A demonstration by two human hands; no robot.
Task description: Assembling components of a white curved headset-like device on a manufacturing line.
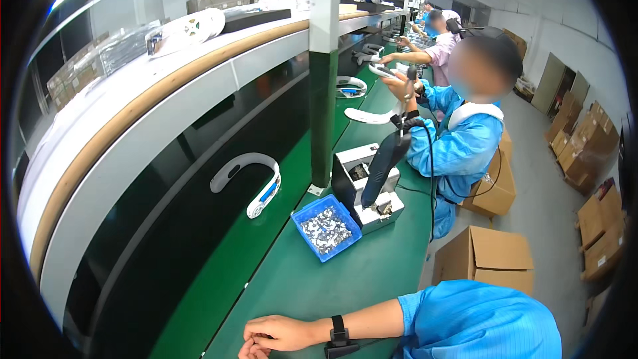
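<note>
My right arm, in a blue sleeve with a black wrist strap (339, 334), reaches in from the lower right. My right hand (279, 334) is low over the green bench (286, 286), its fingers bent and drawn together. Whatever they may hold is hidden, and the lower edge cuts off part of the fingers. My left hand cannot be made out. Ahead of my right hand stands a blue bin (345, 247) of small metallic parts (325, 229). A metal box (384, 217) stands against it, with a black, corded handheld tool (385, 167) leaning in it.
A white U-shaped neckband (274, 171) lies left of a post (321, 119). Farther along, a co-worker in blue (458, 136) holds a white curved piece. An overhead shelf (166, 83) bends along the left. Cardboard boxes (502, 249) stand on the floor at right.
</note>
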